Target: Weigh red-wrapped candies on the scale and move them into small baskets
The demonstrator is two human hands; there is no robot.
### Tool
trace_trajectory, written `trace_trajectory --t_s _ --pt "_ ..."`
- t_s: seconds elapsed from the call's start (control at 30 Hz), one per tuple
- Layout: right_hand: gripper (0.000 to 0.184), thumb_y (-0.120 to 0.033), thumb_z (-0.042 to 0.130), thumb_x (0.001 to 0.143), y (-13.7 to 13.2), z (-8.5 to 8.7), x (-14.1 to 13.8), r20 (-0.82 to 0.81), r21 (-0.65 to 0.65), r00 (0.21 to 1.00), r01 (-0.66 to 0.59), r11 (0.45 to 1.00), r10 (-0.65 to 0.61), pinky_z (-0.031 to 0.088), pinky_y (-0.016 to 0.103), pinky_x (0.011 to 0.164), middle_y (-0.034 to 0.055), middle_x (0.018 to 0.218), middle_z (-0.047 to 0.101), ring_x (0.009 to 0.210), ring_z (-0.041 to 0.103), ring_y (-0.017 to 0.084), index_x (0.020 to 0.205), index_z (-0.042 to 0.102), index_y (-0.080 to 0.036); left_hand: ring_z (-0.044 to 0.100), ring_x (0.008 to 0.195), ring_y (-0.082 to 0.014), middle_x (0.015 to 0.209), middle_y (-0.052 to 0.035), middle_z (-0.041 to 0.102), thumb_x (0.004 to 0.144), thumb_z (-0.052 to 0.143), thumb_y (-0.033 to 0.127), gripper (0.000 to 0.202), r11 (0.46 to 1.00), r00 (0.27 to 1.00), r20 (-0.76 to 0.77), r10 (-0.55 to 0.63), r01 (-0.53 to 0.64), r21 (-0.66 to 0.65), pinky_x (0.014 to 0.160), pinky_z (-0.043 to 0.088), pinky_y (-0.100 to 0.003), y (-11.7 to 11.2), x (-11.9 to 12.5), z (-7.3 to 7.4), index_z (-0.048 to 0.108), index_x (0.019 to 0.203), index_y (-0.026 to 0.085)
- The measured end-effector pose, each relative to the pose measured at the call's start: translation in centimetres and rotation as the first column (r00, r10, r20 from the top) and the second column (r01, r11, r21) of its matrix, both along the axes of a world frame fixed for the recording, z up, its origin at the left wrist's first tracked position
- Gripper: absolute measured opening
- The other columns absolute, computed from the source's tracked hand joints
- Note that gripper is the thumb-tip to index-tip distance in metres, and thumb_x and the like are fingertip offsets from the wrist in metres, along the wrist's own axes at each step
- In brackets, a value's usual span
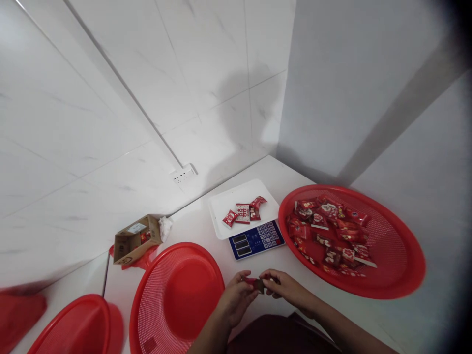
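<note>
My left hand point(236, 297) and my right hand point(285, 287) meet at the near edge of the white table point(191, 228). Together they pinch one small red candy packet point(256, 283) between their fingertips. Just beyond them stands a weighing scale with a white platform point(224, 204) and a blue keypad point(256, 239). Several red packets point(243, 212) lie on the platform. To the right, a wide red mesh tray point(398, 246) holds a heap of red packets point(330, 228).
An empty red mesh tray point(177, 295) sits at my left, and another red tray point(79, 327) lies further left. An open cardboard box point(134, 241) rests on red plastic near the wall. A wall socket point(182, 174) is above the table. White tiled walls close the corner.
</note>
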State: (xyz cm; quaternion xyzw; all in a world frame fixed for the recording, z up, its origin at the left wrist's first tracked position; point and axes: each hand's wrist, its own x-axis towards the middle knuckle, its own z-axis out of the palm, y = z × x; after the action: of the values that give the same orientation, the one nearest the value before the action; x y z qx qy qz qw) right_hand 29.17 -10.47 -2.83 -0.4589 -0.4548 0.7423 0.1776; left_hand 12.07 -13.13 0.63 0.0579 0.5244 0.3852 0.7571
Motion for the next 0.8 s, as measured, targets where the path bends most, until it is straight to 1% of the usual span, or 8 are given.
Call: trace_trajectory --t_s 0.1,0.2,0.33,0.43,0.5,0.6,0.67,0.8 --pt "0.041 -0.049 0.057 0.069 -0.1 0.5 -0.1 0.012 -0.001 1.0 0.007 1.0 -0.007 0.043 0.028 0.065 0.003 0.084 0.061 0.074 0.057 0.015 0.097 0.056 -0.019 0.062 0.078 -0.0149 0.083 -0.0076 0.066 0.059 0.06 0.005 0.032 0.999 1.0 0.001 -0.028 0.028 0.019 0.076 0.043 -0.026 -0.3 0.1 0.0 0.054 0.088 0.015" --pt "0.043 -0.05 0.058 0.067 -0.1 1.0 -0.3 0.03 0.001 0.999 -0.015 1.0 0.015 0.043 0.027 0.063 0.0033 0.083 0.06 0.074 0.056 0.015 0.095 0.058 -0.017 0.06 0.072 -0.0132 0.077 -0.0047 0.064 0.061 0.07 0.017 0.025 0.996 0.997 -0.048 -0.061 0.064 0.059 0.072 0.043 -0.025 -0.7 0.3 0.0 0.055 0.08 0.015" --pt "0.041 -0.052 0.058 0.067 -0.3 1.5 -0.7 0.013 0.022 0.996 -0.085 0.996 0.085 0.042 0.025 0.06 0.0022 0.075 0.06 0.067 0.054 0.013 0.085 0.059 -0.016 0.055 0.06 -0.0098 0.066 -0.0005 0.06 0.056 0.077 0.033 0.034 0.975 0.981 -0.145 -0.125 0.149 0.166 0.061 0.04 -0.023 -1.0 0.5 0.0 0.054 0.074 0.015" --pt "0.041 -0.053 0.058 0.067 -0.5 1.7 -1.0 -0.02 0.037 0.993 -0.115 0.993 0.116 0.04 0.024 0.056 0.0005 0.067 0.057 0.06 0.052 0.012 0.081 0.059 -0.014 0.053 0.058 -0.0092 0.067 -0.0007 0.061 0.053 0.077 0.038 0.038 0.955 0.964 -0.2 -0.177 0.218 0.201 0.06 0.039 -0.023 -1.1 0.6 0.2 0.053 0.072 0.015" --pt "0.04 -0.052 0.058 0.068 -0.6 1.9 -1.0 -0.039 0.043 0.991 -0.13 0.991 0.132 0.04 0.024 0.056 0.0004 0.067 0.057 0.059 0.051 0.011 0.081 0.058 -0.014 0.054 0.059 -0.0099 0.07 -0.0011 0.062 0.055 0.075 0.038 0.037 0.952 0.958 -0.22 -0.186 0.231 0.2 0.061 0.038 -0.023 -1.1 0.8 0.4 0.051 0.073 0.016" --pt "0.037 -0.048 0.058 0.07 -0.7 1.9 -1.0 -0.054 0.052 0.987 -0.147 0.988 0.15 0.042 0.024 0.058 0.0017 0.073 0.058 0.063 0.053 0.011 0.087 0.06 -0.015 0.054 0.061 -0.0108 0.07 -0.0009 0.062 0.058 0.073 0.037 0.035 0.96 0.959 -0.242 -0.149 0.198 0.196 0.061 0.037 -0.024 -1.1 0.9 0.7 0.048 0.074 0.017" --pt "0.04 -0.046 0.058 0.071 -0.8 1.6 -1.1 -0.066 0.04 0.99 -0.125 0.991 0.128 0.041 0.022 0.055 0.0024 0.077 0.059 0.064 0.053 0.011 0.096 0.059 -0.016 0.053 0.061 -0.0109 0.069 0.0002 0.06 0.057 0.073 0.035 0.035 0.963 0.965 -0.231 -0.126 0.175 0.205 0.062 0.037 -0.024 -1.1 1.0 0.8 0.047 0.073 0.018" --pt "0.056 -0.047 0.055 0.073 -1.0 1.0 -1.6 -0.118 -0.014 0.992 0.032 0.999 -0.033 0.032 0.02 0.046 0.0056 0.089 0.059 0.06 0.049 0.009 0.12 0.049 -0.016 0.056 0.072 -0.0148 0.077 -0.0007 0.058 0.058 0.072 0.036 0.032 0.965 0.946 -0.286 -0.151 0.204 0.165 0.065 0.039 -0.026 -1.1 1.0 0.2 0.051 0.075 0.018"
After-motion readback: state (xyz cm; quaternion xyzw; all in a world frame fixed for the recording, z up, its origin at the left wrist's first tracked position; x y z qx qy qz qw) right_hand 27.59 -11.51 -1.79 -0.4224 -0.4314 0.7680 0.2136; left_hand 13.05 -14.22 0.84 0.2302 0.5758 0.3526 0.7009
